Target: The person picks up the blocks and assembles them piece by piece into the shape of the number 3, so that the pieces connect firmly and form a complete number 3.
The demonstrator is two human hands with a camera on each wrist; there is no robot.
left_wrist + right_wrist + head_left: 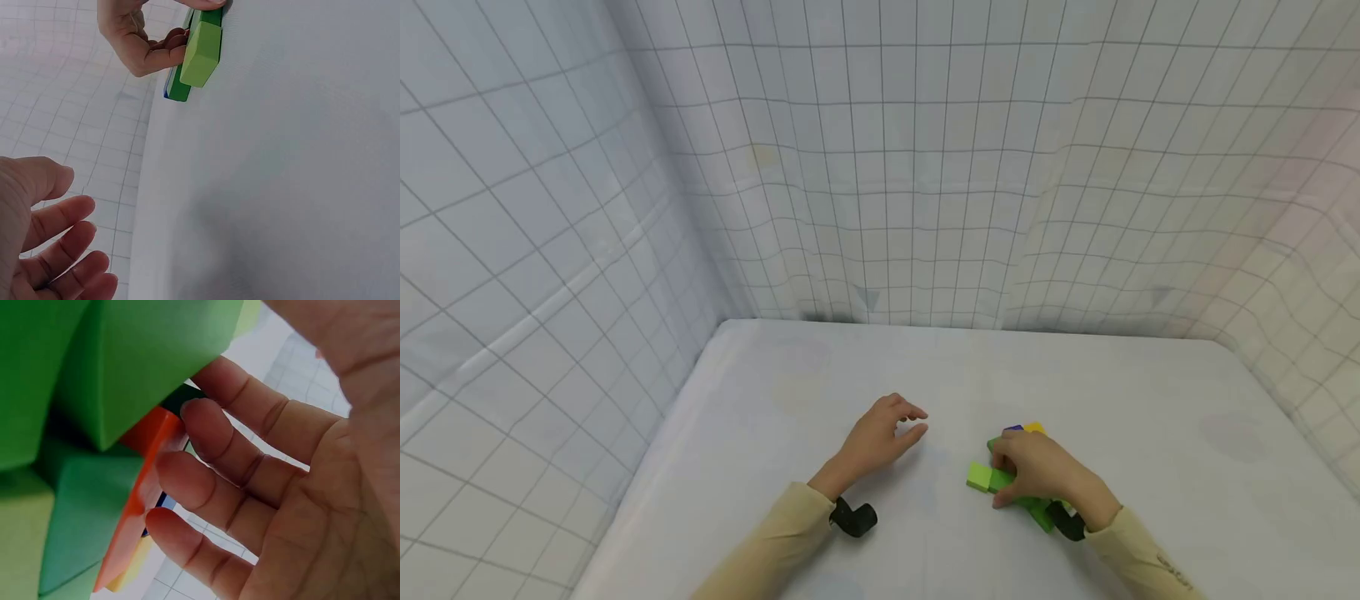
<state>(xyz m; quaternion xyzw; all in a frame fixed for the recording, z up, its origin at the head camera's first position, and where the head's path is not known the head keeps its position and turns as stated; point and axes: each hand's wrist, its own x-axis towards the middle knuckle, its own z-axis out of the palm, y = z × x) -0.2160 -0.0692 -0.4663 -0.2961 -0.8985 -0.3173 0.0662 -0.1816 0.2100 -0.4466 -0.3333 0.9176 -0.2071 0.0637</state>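
My right hand (1037,467) is over a cluster of colored blocks, its thumb and fingers gripping a green block (1000,481) from both sides. A light green block (979,477) sits at the cluster's left end. In the right wrist view, the curled fingers lie against an orange block (132,519) and the underside edge of a green block (156,369). The right thumb is out of that view. My left hand (876,437) hovers to the left of the blocks, fingers loosely bent and holding nothing.
A yellow block (1034,427) and a blue block (1015,428) peek out behind the right hand. Another green block (1042,517) extends toward the right wrist. All lie on a white table (820,375), with grid-patterned curtains (895,167) at its back and sides.
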